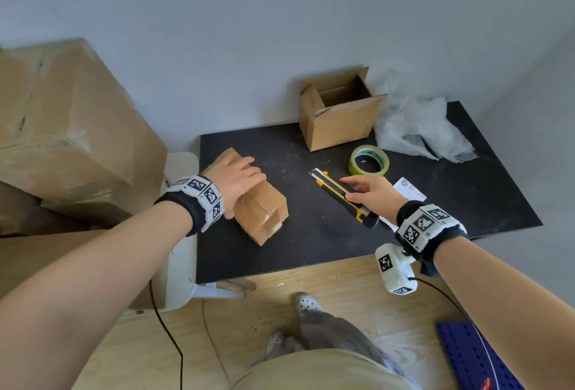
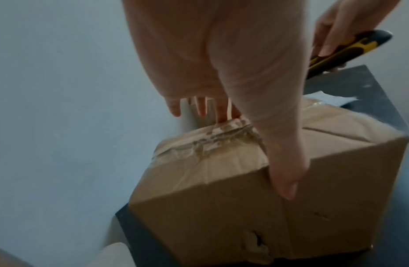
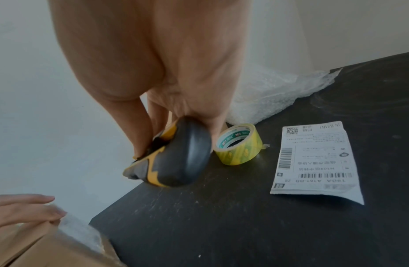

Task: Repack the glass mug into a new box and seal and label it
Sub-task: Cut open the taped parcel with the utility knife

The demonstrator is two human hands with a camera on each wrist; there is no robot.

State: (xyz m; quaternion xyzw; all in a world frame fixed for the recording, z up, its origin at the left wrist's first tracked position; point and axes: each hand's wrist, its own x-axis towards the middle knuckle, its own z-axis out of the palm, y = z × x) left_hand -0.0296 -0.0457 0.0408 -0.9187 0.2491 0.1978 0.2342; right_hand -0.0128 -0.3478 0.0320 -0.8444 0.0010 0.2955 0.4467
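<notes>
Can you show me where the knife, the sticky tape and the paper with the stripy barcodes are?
utility knife [image 1: 337,193], head view, on its yellow and black handle.
tape roll [image 3: 239,144], right wrist view, on its outer side.
shipping label [image 3: 317,160], right wrist view, on its printed middle.

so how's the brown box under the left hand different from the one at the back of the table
The taped brown cardboard box is closed, its seam under clear tape; the open brown cardboard box has its flaps up and shows a hollow inside. The taped box lies near the black table's left edge under the left hand; the open one stands untouched by the wall. The taped box looks crumpled, the open one crisp. Both are plain brown cardboard.
</notes>
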